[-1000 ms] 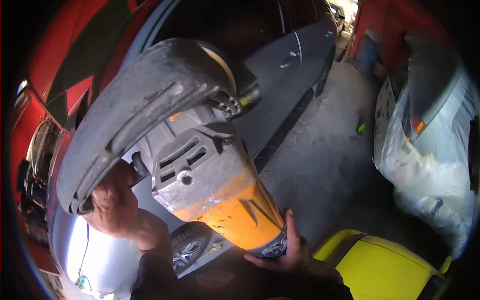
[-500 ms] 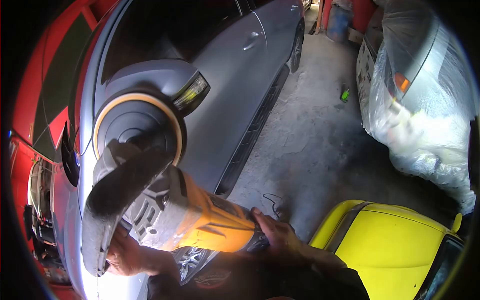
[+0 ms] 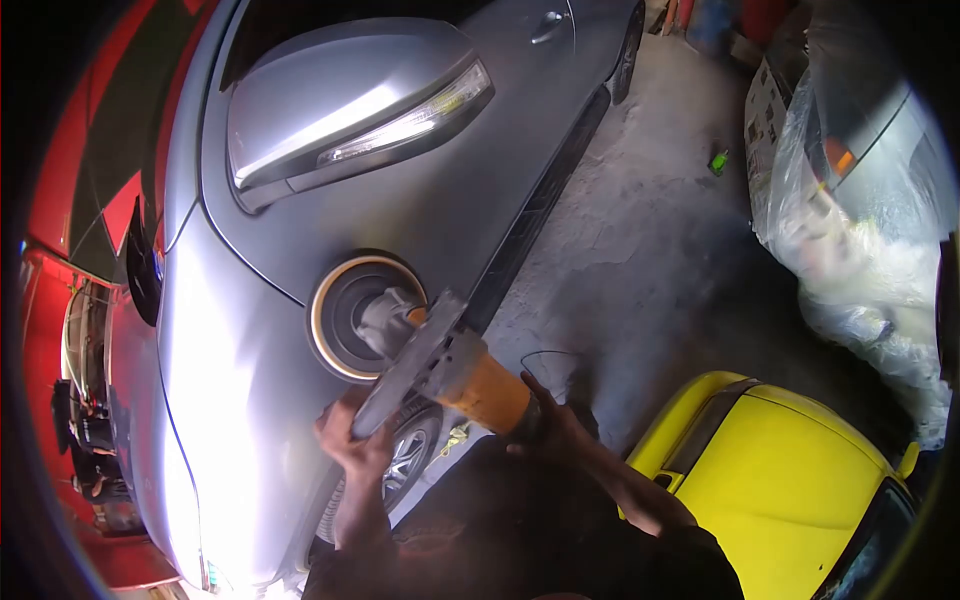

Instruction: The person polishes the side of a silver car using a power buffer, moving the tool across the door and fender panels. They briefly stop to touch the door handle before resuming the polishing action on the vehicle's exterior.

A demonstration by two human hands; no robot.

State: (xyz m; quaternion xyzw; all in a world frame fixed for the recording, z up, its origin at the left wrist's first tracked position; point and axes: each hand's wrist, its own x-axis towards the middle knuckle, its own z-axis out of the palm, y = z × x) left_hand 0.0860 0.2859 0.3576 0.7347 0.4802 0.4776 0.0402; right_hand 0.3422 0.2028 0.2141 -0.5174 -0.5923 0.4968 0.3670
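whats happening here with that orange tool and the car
A person holds an orange polisher with both hands. The left hand grips the side handle and the right hand grips the rear of the body. The round pad is against the silver car, on the panel just below the side mirror. A yellow car sits to the right, and a plastic-wrapped vehicle stands across the concrete floor.

Three cars are counted, one silver (image 3: 250, 330), one yellow (image 3: 790, 470) and one plastic-wrapped (image 3: 860, 230), plus one polisher (image 3: 440, 365), two hands and one side mirror (image 3: 340, 100).
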